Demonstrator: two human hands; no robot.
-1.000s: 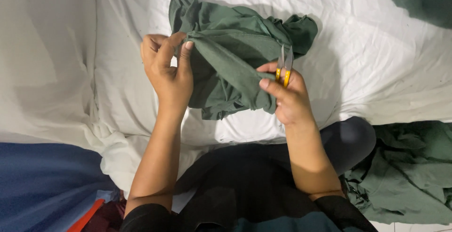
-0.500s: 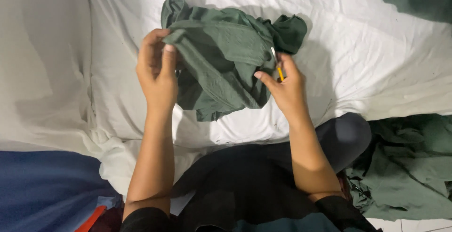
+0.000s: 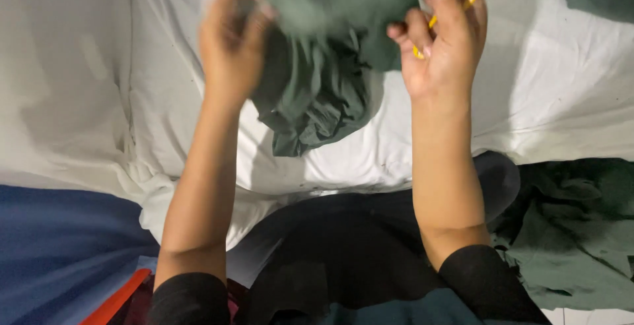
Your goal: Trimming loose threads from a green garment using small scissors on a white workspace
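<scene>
Both forearms reach up and away from the body, roughly parallel. The left hand [image 3: 231, 41] is blurred, its fingers curled closed on the near edge of the green cloth [image 3: 317, 81], which hangs bunched between the 2 hands. The right hand [image 3: 442, 41] shows its palm, fingers bent around yellow-handled scissors [image 3: 462, 1] at the top edge, touching the cloth. A white sheet [image 3: 561, 100] lies beneath both hands.

My both hands [image 3: 231, 48] [image 3: 442, 41] lifted crumpled dark green cloth garment [image 3: 317, 81] toward 12 o'clock; yellow-handled scissors [image 3: 456, 8] rose along.
</scene>
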